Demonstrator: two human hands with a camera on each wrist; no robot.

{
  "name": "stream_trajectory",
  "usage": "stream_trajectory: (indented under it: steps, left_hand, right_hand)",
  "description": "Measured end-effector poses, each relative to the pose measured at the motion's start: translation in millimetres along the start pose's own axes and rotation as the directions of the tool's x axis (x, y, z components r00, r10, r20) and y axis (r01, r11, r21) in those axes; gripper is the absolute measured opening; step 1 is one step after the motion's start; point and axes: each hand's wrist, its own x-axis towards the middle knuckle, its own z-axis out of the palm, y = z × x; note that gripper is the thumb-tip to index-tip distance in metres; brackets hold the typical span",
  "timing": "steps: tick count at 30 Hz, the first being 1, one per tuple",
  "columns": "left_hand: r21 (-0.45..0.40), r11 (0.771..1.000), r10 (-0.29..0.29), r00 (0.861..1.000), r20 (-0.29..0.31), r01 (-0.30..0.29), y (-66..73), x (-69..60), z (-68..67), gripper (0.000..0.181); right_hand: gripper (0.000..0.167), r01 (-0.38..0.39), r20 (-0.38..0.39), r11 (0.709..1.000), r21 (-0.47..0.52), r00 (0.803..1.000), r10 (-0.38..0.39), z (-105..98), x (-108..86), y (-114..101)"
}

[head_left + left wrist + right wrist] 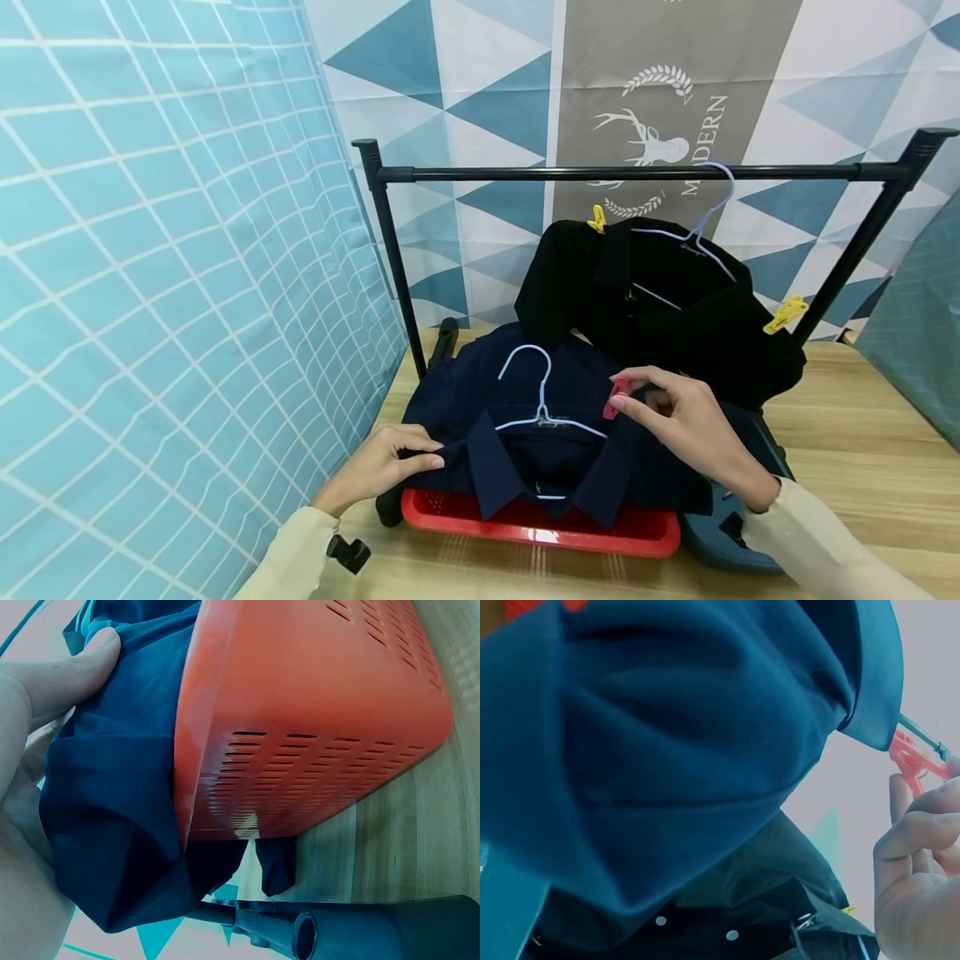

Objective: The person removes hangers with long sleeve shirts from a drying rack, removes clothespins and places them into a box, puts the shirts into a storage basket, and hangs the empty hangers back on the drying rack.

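A light-blue sheet with a white square grid (187, 250) covers the left side, its surface creased in places. Across the back hangs a cloth-like covering of white, pale-blue and teal triangles (480, 108), with a grey vertical panel (675, 46) bearing a white deer's head (660, 148) and "MODERN". A dull teal covering (918, 333), perhaps gridded too, edges the right. Below lies a pale wood-grain tabletop (847, 417), evenly lit.

Most of the inside of the red basket (502, 527) is hidden under the navy shirt (566, 460), whose collar label (557, 422) is too small for reading. In the left wrist view, the edge cuts the left hand (24, 847).
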Motion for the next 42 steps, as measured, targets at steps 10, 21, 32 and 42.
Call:
stream_trajectory:
  steps: [10,21,32,42]
  left_hand:
    - [-0.006,1.0,-0.001,1.0,-0.024,0.001,1.3,-0.6,1.2,0.016]
    - [-0.014,1.0,0.01,1.0,-0.006,-0.01,1.5,0.5,0.9,0.016]
    - [-0.01,1.0,0.026,0.999,-0.025,-0.027,0.9,-0.5,1.9,0.016]
    - [-0.011,0.998,0.059,0.998,-0.036,-0.059,-3.7,-1.2,3.6,0.016]
  right_hand:
    - [0.026,-0.018,-0.059,1.0,0.007,0.998,0.018,-9,-3.7,6]
    - [0.025,-0.063,-0.089,0.998,-0.028,0.994,0.06,-18,-14.6,22]
    - [0.027,-0.161,-0.09,0.986,-0.037,0.983,0.157,-25,-31.3,44]
    - [0.031,-0.248,-0.084,0.965,-0.08,0.967,0.242,-33,-41.5,64]
